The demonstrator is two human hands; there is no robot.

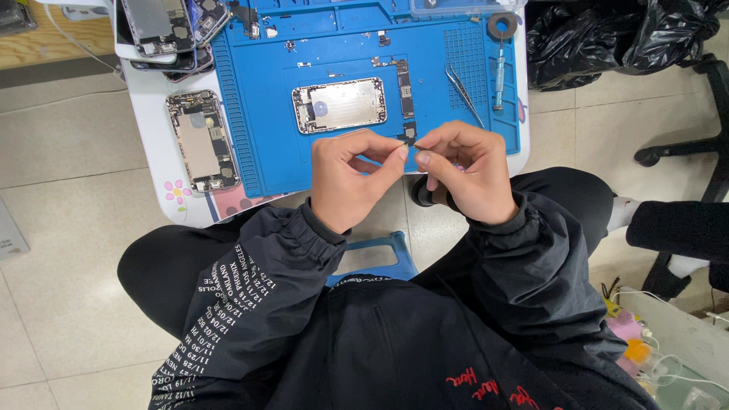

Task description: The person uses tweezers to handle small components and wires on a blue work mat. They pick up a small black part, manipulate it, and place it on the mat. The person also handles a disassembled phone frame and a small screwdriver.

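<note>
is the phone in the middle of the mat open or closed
Open: the phone on the blue mat shows its bare metal inside, with no screen on it.

two hands, one tweezers

A single head-worn camera looked steeply down from close above the seated person, facing the far surface; the lap lay near, the hands mid-frame.

Bright blue rubber work mat at upper centre, silver opened phone shell, black jacket sleeve with white lettering, pink flower sticker on white table
</note>
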